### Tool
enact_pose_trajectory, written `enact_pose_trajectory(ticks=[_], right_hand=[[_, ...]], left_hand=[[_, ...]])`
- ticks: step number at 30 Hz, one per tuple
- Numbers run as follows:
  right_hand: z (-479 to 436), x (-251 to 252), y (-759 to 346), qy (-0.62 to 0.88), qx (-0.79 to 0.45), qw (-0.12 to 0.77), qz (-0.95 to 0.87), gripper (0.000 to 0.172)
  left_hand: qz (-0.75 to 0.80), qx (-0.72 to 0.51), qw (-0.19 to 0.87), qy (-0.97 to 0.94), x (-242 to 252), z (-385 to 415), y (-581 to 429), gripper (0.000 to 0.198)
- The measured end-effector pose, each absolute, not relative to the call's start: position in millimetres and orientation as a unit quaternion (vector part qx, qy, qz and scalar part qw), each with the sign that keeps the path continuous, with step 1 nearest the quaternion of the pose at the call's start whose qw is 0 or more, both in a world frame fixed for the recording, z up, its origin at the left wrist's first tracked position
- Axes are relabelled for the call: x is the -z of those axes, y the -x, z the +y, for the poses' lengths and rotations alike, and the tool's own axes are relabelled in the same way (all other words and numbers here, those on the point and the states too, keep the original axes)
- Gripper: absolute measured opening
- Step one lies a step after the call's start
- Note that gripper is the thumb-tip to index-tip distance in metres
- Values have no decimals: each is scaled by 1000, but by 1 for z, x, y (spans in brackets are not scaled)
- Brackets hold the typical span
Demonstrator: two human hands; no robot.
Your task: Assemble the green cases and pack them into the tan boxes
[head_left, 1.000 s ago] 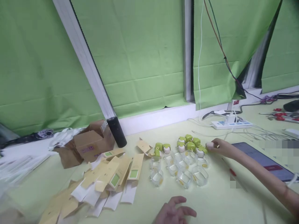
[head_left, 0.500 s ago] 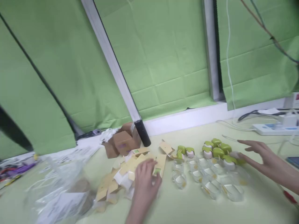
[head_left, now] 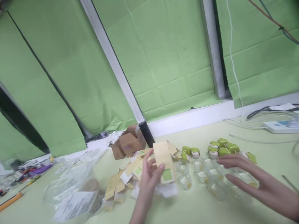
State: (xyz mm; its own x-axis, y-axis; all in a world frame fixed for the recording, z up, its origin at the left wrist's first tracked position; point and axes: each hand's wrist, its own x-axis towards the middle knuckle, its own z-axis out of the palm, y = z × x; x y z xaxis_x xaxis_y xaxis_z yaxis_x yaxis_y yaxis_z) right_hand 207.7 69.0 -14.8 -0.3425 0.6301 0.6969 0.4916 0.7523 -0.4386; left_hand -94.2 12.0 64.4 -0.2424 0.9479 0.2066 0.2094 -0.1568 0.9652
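Through the head camera I see green blinds covering most of the view, with the pale table below them. At the left a clear plastic bag slumps around its contents. Behind it, a brown cardboard box sits near the wall, probably put back there to leave the front free. A heap of tan cartons lies loosely overlapped, within easy reach of my left hand.

That hand pinches one tan carton, thumb across its front and fingers at its left edge; I take this grip as steadying thin card without crushing it. The carton stands roughly upright in front of the heap, its green window low down. My right hand is spread, thumb apart from fingers, pinching nothing I can see, over the clear cases; whether it touches any, I cannot tell. Smallest, green-and-white pieces cluster just beyond the cases, seemingly grouped to keep each kind together.
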Motion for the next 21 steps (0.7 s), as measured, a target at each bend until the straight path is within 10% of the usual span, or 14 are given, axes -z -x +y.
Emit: enact_pose_trajectory(ticks=[5,11,21], right_hand=[[31,10,-174,252,-21,416,-873,85],[22,27,-174,247,94,405,-875,56],[19,19,-172,313,-165,318,-880,16]], left_hand=[[396,-556,616,-393,-41,12,26,59],[360,-514,673,-393,3,11,12,57],[364,-471,710,-375,12,5,17,40]])
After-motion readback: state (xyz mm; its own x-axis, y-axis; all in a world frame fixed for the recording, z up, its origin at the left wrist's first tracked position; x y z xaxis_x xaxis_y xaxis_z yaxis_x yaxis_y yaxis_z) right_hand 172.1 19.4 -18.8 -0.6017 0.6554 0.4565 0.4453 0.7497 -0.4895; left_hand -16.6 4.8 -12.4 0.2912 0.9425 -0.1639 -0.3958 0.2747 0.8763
